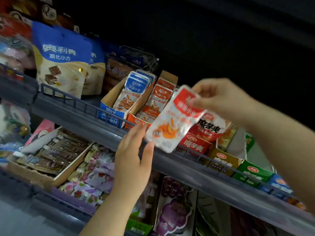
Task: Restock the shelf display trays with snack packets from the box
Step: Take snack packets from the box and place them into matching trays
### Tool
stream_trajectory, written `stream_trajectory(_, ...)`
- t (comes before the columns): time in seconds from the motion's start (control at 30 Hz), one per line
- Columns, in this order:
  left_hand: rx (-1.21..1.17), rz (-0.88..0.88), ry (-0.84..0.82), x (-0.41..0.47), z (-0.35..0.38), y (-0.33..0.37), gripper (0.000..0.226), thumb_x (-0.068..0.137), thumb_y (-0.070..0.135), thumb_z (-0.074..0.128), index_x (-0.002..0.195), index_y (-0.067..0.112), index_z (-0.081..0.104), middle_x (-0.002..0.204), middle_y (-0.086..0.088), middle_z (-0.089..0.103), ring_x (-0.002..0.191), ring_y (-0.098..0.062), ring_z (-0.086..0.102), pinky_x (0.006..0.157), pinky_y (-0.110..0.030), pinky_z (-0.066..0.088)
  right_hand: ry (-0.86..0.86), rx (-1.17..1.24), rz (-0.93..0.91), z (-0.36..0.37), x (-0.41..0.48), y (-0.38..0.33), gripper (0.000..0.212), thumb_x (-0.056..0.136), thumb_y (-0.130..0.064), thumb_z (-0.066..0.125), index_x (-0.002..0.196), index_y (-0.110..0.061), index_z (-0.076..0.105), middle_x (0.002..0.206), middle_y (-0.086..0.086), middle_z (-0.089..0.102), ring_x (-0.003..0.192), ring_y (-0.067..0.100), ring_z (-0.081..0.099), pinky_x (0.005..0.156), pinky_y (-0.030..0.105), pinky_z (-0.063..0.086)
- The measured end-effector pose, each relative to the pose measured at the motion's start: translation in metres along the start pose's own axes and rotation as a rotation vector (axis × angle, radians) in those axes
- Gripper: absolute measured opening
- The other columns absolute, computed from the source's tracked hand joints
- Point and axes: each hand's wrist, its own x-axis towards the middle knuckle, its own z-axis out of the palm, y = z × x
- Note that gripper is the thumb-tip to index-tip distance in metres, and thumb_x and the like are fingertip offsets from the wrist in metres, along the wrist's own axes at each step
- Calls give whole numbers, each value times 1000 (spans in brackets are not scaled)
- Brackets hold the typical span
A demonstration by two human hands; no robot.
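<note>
My right hand (219, 97) pinches the red top edge of a red-and-white snack packet (172, 123), held in front of the middle shelf. My left hand (133, 157) is open below it, fingers straight, thumb and fingertips touching the packet's lower edge. Behind the packet stands an orange display tray (136, 120) with orange packets (161, 97) standing in it. To its left a blue display tray (110, 114) holds blue-topped packets (131, 92). The supply box is out of view.
Red konjac snack boxes (196, 142) and brown and green boxes (252, 171) sit right of the trays. Large blue biscuit bags (63, 60) stand at left. A grey shelf rail (187, 169) runs diagonally; the lower shelf holds a cardboard tray (56, 155) and grape-print bags (173, 210).
</note>
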Motion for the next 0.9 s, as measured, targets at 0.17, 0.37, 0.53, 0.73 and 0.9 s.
stream_trajectory(0.17, 269, 20, -133, 6, 13, -18, 62, 71, 63, 5, 128, 43, -9, 141, 18, -12, 129, 0, -8, 106, -24, -6, 200, -86, 59, -28, 32, 1, 7, 85, -17, 61, 91, -15, 59, 81, -6, 60, 71, 0, 58, 59, 7, 46)
stream_trajectory(0.37, 667, 169, -154, 9, 22, -27, 59, 81, 50, 32, 132, 19, 38, 128, -13, 55, 115, -34, 55, 89, -53, 27, 146, -305, 164, -21, 59, 19, 19, 87, -18, 59, 106, -13, 59, 95, -5, 55, 75, 5, 51, 52, 6, 37)
stream_trajectory(0.53, 734, 198, -114, 6, 30, -33, 60, 93, 53, 5, 131, 21, 39, 129, -9, 55, 116, -31, 52, 89, -55, 27, 78, -388, 161, -28, 70, 21, 21, 88, -17, 57, 108, -13, 58, 98, -4, 54, 88, 7, 51, 58, 9, 36)
stream_trajectory(0.73, 713, 255, -40, 10, 31, -33, 58, 78, 51, 33, 128, 22, 40, 126, -11, 57, 116, -25, 35, 88, -56, 25, -46, -465, 164, -34, 76, 22, 16, 86, -14, 59, 102, -15, 61, 99, -2, 57, 93, 11, 53, 82, 25, 41)
stream_trajectory(0.9, 711, 271, -42, 12, 28, -36, 56, 78, 51, 33, 126, 23, 41, 126, -10, 57, 115, -24, 35, 88, -56, 24, -99, -500, 208, -46, 78, 21, 25, 84, -15, 62, 108, -17, 62, 92, -8, 57, 78, 3, 51, 70, 16, 38)
